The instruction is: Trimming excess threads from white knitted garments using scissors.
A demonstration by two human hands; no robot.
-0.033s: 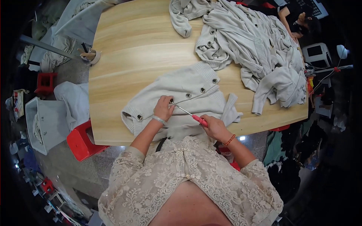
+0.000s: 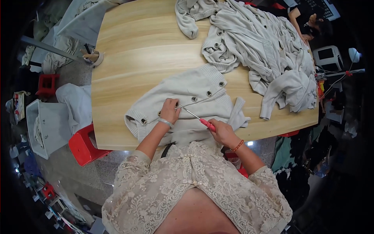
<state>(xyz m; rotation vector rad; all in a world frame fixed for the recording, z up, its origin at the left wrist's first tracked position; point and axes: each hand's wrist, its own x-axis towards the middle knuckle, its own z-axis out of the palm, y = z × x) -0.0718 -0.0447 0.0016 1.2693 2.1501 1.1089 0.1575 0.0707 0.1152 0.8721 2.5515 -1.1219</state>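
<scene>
Pink-handled tool [image 2: 207, 124] sits over the pale grey cardigan [image 2: 187, 87], long axis diagonal, metal tip pointing forward-left, near a dark button [image 2: 177, 104] on the cardigan. Your right hand [image 2: 223, 132] is wrapped round the handle; your left hand [image 2: 170, 110] rests on the cardigan, fingers bent, can't tell if pinching. Counter [image 2: 128, 46] under the cardigan; knitwear pile [image 2: 249, 43] beyond it, rightward.

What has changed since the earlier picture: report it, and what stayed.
The pink-handled tool in the right hand has shifted very slightly right, its tip drawing back from the dark button beside the left hand. Nothing was visibly taken hold of or let go. The beige cardigan and knitwear pile stayed put.
</scene>
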